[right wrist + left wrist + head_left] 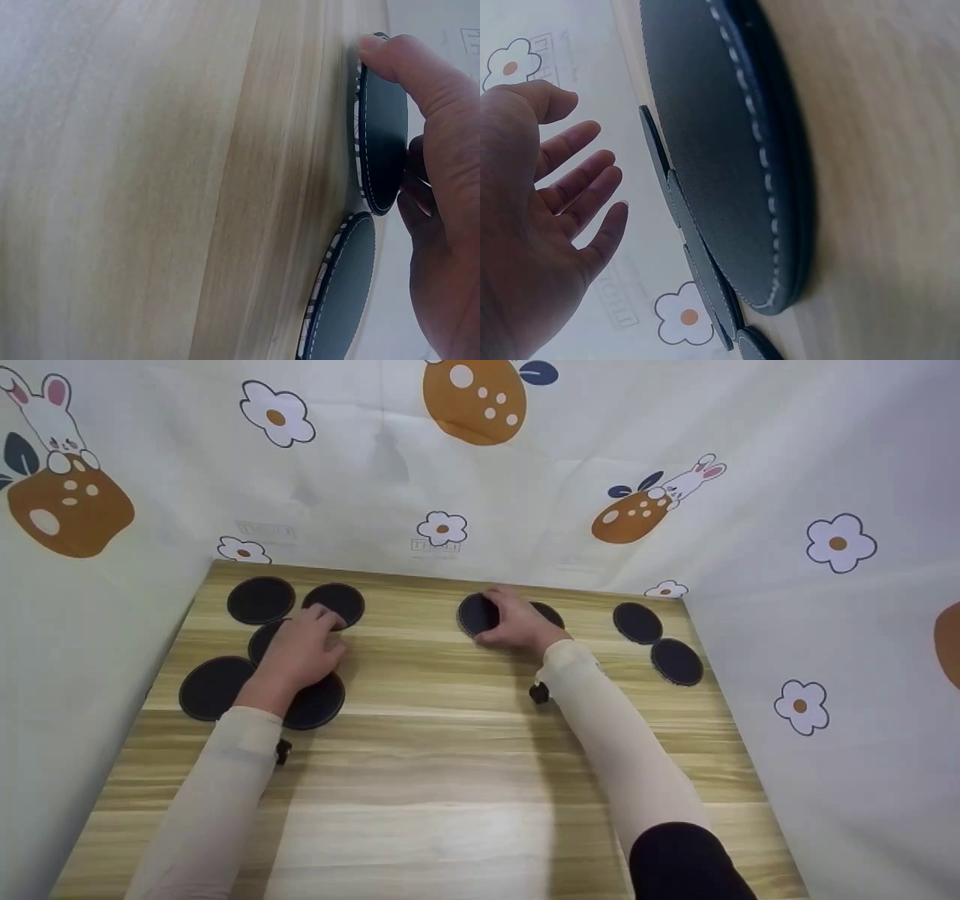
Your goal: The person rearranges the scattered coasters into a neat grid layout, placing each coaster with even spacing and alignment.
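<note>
My right hand (519, 619) grips a round black coaster (477, 616) by its edge near the back of the table, thumb on the near side. In the right wrist view this held coaster (384, 135) shows pale stitching and a patterned rim. Beside it, partly behind the hand, lies another coaster (550, 613). My left hand (298, 649) hovers over a cluster of several black coasters (216, 688) at the left, partly hiding some of them. Its fingers are loosely bent and hold nothing. A stitched coaster (712, 150) looms large in the left wrist view.
Two more coasters (637, 622) lie touching at the right side of the wooden table (420, 780). White cloth walls (360, 495) printed with flowers and rabbits rise at the table's back and sides. Small black devices sit at both wrists.
</note>
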`<state>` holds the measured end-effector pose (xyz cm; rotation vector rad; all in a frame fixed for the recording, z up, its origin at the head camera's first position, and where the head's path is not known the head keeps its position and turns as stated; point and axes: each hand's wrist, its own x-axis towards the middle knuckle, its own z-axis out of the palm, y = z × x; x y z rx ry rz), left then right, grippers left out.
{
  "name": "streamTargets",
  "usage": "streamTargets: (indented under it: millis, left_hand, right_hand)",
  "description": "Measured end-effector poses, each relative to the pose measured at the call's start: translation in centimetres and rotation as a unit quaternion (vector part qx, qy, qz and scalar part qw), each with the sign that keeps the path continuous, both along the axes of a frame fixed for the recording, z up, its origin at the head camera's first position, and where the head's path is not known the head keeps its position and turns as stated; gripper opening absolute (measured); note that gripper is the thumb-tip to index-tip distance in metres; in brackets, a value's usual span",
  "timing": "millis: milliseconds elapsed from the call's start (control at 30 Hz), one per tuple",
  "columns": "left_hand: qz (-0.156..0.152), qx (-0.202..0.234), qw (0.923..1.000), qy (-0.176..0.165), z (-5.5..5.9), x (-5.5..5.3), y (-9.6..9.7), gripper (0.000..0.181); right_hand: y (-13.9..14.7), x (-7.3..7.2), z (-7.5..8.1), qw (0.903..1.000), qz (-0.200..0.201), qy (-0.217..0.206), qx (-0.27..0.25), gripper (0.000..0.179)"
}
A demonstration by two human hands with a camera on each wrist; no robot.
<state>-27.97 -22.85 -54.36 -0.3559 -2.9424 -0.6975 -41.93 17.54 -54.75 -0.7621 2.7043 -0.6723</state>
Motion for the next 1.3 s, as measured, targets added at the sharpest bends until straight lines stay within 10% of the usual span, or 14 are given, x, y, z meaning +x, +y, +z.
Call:
streamTargets:
  millis: [1300]
  left_hand:
    - [0.006, 0.000, 1.0000, -0.003, -0.30, 0.27, -0.52, 0.036]
  right_hand:
    - [0.23, -0.55, -0.49, 0.9994, 0.013, -0.030, -0.007, 0.101]
